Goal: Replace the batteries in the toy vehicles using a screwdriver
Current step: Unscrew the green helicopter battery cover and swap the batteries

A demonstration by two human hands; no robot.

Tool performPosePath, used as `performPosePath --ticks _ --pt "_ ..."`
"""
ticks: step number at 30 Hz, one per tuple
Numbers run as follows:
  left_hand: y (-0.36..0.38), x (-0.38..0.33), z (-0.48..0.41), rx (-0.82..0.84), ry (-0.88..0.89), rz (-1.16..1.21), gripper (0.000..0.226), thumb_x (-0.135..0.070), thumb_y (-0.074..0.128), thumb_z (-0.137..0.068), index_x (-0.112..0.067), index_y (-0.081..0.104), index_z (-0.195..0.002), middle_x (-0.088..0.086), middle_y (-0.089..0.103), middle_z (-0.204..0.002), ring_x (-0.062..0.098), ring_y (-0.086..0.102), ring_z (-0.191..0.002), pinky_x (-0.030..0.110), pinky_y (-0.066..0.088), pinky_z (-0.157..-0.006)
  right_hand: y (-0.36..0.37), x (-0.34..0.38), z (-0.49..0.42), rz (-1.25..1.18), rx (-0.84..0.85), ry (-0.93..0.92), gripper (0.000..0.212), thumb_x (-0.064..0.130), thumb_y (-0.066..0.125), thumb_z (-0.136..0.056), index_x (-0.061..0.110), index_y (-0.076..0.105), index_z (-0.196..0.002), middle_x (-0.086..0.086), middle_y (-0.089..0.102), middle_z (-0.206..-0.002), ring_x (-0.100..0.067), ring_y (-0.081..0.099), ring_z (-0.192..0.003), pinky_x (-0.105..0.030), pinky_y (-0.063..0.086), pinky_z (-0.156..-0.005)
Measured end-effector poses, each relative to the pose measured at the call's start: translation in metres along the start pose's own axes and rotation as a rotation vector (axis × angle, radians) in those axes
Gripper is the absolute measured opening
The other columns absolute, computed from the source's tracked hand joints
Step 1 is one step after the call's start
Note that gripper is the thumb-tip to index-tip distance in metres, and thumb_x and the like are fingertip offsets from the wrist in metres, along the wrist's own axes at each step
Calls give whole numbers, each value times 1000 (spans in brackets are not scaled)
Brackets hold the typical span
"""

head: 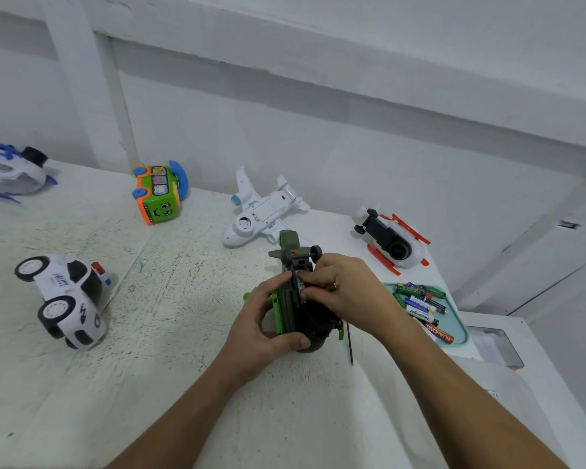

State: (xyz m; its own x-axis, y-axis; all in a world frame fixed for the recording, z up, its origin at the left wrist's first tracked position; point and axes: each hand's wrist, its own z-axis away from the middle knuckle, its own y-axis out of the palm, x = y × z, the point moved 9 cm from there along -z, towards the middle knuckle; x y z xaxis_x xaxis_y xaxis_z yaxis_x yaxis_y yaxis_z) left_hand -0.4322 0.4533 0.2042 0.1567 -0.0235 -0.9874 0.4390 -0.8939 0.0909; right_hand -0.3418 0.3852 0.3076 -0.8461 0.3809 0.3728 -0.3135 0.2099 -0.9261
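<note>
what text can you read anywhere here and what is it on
"POLICE": on the side of the white police car.
"Heybright": on the white and blue battery in the tray.
"HUAHON": on the orange battery in the tray; the end is unclear.
"ybri": on the third battery, which the right hand pinches at the green toy; the rest is covered.
The print on the other batteries is too small to read.

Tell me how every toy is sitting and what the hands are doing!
Green toy, gripped by left hand.
Battery, pinched by right hand against the green toy.
Police car, on its side.
Bus, tipped over.
Plane, belly up.
Red toy, wheels up.
Blue toy, partly out of view.
Tray, full of loose batteries.
Screwdriver, lying on the table.
</note>
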Motion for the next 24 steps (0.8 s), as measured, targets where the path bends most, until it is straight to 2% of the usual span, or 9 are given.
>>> performPosePath --ticks 2,4,7,10,12,15,17,19,24 --pt "0 -1 0 -1 3 -5 88 -20 88 -58 -40 51 -135 2 51 -135 20 53 -125 47 58 -88 -3 -8 4 -139 -37 48 25 27 71 -87 26 73 -112 8 59 -90 -5 53 -83 -12 38 -70" --pt "0 -2 0 -4 6 -13 88 -21 88 -58 -41 50 -135 -1 50 -135 20 52 -126 47 58 -88 -7 -20 11 -388 -56 114 25 19 75 -83 26 76 -106 8 66 -91 -6 60 -83 -21 45 -72" --pt "0 -2 0 -1 4 -33 88 -24 88 -57 -41 50 -134 -5 51 -133 16 53 -124 49 55 -93 -11 -41 27 -844 -3 250 28 4 72 -82 20 75 -104 2 75 -100 -22 69 -97 -35 56 -82" --pt "1 -3 1 5 8 -20 87 -15 87 -59 -43 51 -133 -7 52 -134 14 53 -125 43 57 -90 -12 -73 42 -1004 43 395 31 6 73 -77 13 72 -107 -4 74 -109 -25 69 -104 -35 57 -89" --pt "1 -4 1 0 14 -20 87 -12 86 -59 -45 51 -132 -7 51 -135 14 52 -125 37 57 -89 -13 -100 53 -873 45 490 29 3 72 -81 14 73 -108 -3 73 -111 -22 70 -99 -33 58 -86" --pt "1 -4 1 3 15 -20 87 -14 87 -59 -45 51 -132 -9 52 -135 13 52 -126 38 55 -93 -14 -133 68 -494 63 607 27 9 73 -84 20 73 -109 4 73 -99 -13 68 -81 -26 54 -76" --pt "1 -4 1 6 14 -18 87 -13 87 -59 -43 51 -133 -11 53 -134 13 53 -125 40 55 -95 -14 -141 72 -301 76 661 25 17 75 -83 20 72 -107 8 69 -91 -10 64 -78 -23 50 -72" --pt "1 -5 1 7 20 -12 87 -12 87 -59 -44 52 -132 -13 53 -133 12 53 -125 36 55 -93 -14 -138 73 -114 69 691 22 23 77 -80 20 67 -101 8 63 -91 -7 58 -79 -17 42 -62" --pt "2 -7 2 4 32 -3 86 -13 87 -58 -44 53 -130 -13 55 -130 11 54 -123 26 55 -88 -5 -136 76 -46 34 750 19 23 76 -81 15 63 -92 2 61 -84 -10 55 -74 -17 34 -56"
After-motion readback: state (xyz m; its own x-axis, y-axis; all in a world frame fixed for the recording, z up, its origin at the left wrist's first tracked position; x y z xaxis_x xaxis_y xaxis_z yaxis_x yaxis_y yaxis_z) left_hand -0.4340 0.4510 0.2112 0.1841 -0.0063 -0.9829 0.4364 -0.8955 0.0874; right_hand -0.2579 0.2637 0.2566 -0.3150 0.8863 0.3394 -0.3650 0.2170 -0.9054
